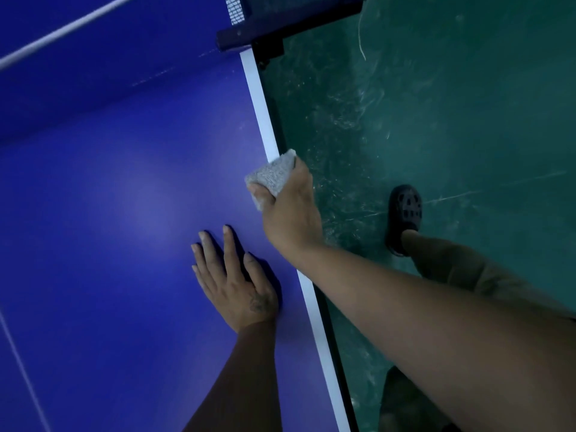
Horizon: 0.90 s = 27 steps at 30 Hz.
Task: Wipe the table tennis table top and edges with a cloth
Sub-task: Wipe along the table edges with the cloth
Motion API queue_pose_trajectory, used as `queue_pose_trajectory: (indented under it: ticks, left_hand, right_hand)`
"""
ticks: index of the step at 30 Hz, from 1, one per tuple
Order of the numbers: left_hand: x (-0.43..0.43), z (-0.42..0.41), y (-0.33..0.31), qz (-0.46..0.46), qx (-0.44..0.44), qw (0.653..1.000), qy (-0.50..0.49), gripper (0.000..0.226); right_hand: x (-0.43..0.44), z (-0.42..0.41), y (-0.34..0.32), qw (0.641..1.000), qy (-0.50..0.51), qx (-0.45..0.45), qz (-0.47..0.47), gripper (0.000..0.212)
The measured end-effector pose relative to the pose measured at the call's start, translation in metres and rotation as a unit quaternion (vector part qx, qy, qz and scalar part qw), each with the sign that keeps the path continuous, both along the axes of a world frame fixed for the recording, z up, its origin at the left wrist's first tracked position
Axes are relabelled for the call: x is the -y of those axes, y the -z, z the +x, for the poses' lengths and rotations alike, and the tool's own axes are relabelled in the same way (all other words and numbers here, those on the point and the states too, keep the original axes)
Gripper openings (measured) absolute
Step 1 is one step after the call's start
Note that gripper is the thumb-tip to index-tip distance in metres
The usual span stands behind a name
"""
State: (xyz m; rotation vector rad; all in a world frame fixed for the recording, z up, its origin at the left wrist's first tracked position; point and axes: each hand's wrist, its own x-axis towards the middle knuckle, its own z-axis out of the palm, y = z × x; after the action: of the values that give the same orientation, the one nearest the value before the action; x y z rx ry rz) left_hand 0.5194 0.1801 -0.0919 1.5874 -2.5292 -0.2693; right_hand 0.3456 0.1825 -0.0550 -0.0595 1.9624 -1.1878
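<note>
While the right hand (288,210) pinches one grey cloth (270,176) folded over the white side edge (260,113) of the blue table (109,198), the left hand (232,275) rests flat beside it, fingers spread. Pushing on could snag the cloth on the single net clamp (249,39).

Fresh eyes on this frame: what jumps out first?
The right hand grips a grey cloth over the table's white side edge, mid-frame. The left hand lies flat on the blue table top beside it. Right of the edge, a black clog stands on the scuffed green floor; the net clamp sits at top.
</note>
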Motion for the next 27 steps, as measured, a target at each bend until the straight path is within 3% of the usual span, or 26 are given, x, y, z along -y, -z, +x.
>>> queue_pose_trajectory:
  ticks: [4,7,10,12,15,19,22,27]
  left_hand:
    - [-0.004,-0.012,-0.011,0.013,-0.004,0.999,-0.03,0.055]
    - [0.021,-0.059,-0.014,0.02,-0.042,0.996,-0.081,0.051]
    - [0.067,-0.132,-0.014,0.028,-0.084,0.984,-0.157,0.051]
    - [0.085,-0.157,-0.011,0.02,-0.063,0.981,-0.185,0.054]
    - [0.086,-0.158,-0.008,-0.002,-0.035,0.982,-0.186,0.057]
    - [0.087,-0.159,-0.006,-0.014,-0.033,0.983,-0.178,0.056]
    - [0.087,-0.157,-0.004,-0.027,-0.019,0.986,-0.164,0.056]
    - [0.088,-0.155,0.001,-0.047,-0.009,0.987,-0.154,0.054]
  right_hand:
    - [0.023,-0.029,0.004,0.999,-0.006,0.035,0.02,0.068]
    - [0.059,-0.074,0.011,0.998,-0.025,0.06,0.025,0.071]
    - [0.091,-0.108,0.013,0.998,-0.041,0.038,0.033,0.074]
    - [0.098,-0.116,0.017,0.998,-0.05,0.006,0.027,0.071]
    - [0.089,-0.106,0.02,0.998,-0.048,-0.03,0.021,0.064]
    - [0.088,-0.092,0.013,0.995,-0.047,-0.065,0.051,0.07]
    - [0.118,-0.117,0.011,0.993,-0.06,-0.048,0.091,0.068]
    - [0.107,-0.129,0.008,0.998,-0.034,-0.03,0.049,0.046]
